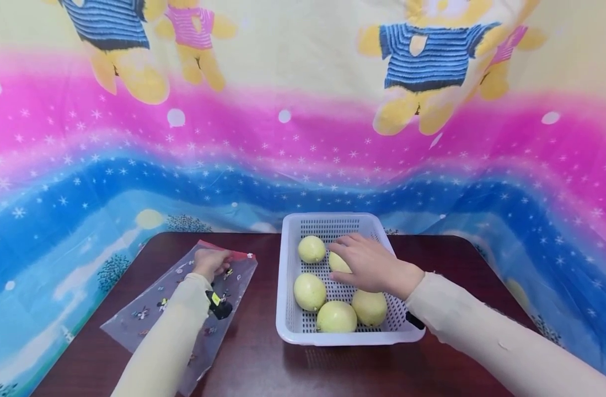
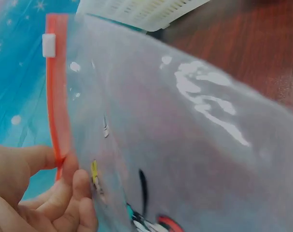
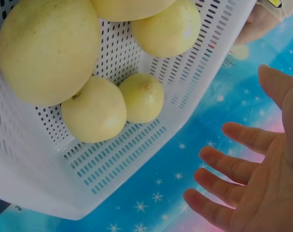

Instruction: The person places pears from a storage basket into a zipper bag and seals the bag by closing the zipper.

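A clear zip bag [image 1: 151, 306] with a red slider strip and small cartoon prints lies over the table's left part. My left hand [image 1: 212, 263] pinches it at the red strip; in the left wrist view the thumb and fingers [image 2: 64, 193] grip the strip's edge, and a white slider [image 2: 48, 45] sits farther along. My right hand [image 1: 364, 264] is over a white plastic basket [image 1: 285, 309], fingers spread and holding nothing. Several smooth, round, pale yellow-green fruits [image 1: 310, 291] lie inside; one fruit [image 1: 338, 263] is partly hidden behind that hand.
The basket stands on a dark reddish-brown table [image 1: 255, 353], right of the bag. Behind the table hangs a patterned cloth [image 1: 303, 138] with bears and snowflakes. A black wrist device [image 1: 219, 305] shows on my left sleeve.
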The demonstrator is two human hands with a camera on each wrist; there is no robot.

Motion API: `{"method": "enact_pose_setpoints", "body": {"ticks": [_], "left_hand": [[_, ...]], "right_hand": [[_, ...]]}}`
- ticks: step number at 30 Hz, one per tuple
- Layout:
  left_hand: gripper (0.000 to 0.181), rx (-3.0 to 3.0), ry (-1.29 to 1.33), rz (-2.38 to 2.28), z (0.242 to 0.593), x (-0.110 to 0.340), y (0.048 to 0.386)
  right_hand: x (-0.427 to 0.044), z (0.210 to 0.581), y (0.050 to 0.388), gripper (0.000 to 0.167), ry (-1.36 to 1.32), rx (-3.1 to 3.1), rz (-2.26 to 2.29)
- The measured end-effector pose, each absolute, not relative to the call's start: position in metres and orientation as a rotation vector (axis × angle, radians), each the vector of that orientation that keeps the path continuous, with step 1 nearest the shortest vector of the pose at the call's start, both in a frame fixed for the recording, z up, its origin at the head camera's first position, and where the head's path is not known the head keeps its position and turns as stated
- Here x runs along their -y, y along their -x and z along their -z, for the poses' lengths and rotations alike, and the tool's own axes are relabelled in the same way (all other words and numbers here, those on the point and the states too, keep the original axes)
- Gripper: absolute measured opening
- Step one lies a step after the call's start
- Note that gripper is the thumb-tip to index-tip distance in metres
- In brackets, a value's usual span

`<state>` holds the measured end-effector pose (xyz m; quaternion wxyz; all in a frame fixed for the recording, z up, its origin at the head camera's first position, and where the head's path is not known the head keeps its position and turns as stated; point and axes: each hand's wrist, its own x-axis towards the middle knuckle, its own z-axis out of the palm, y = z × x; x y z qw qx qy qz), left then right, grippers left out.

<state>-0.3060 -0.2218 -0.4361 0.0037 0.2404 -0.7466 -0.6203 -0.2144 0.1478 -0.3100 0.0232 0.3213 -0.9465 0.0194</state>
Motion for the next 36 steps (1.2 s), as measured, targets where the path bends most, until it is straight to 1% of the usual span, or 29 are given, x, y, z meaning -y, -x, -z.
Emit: {"method": "enact_pose_setpoints", "body": {"ticks": [7, 14, 19, 24, 29, 36], "left_hand": [[0.035, 2.595, -0.596, 1.894, 0.426, 0.219, 0.297], [0.028, 2.707, -0.531, 1.813, 0.413, 0.218, 0.291], [0.028, 2.763, -0.456, 1.767, 0.402, 0.219, 0.284], [0.023, 2.824, -0.404, 1.667, 0.392, 0.215, 0.28], [0.027, 2.911, -0.308, 1.462, 0.383, 0.212, 0.277], [0.032, 2.985, -0.153, 1.32, 0.371, 0.204, 0.266]], "right_hand": [[-0.137, 0.31, 0.211, 0.062, -1.021, 2.922, -0.086], [-0.131, 0.312, 0.212, 0.058, -1.035, 2.906, -0.136], [-0.129, 0.313, 0.216, 0.058, -1.029, 2.922, -0.169], [-0.129, 0.314, 0.219, 0.057, -1.025, 2.945, -0.222], [-0.127, 0.317, 0.219, 0.054, -1.03, 2.968, -0.263], [-0.122, 0.322, 0.217, 0.052, -1.056, 2.955, -0.312]]}}
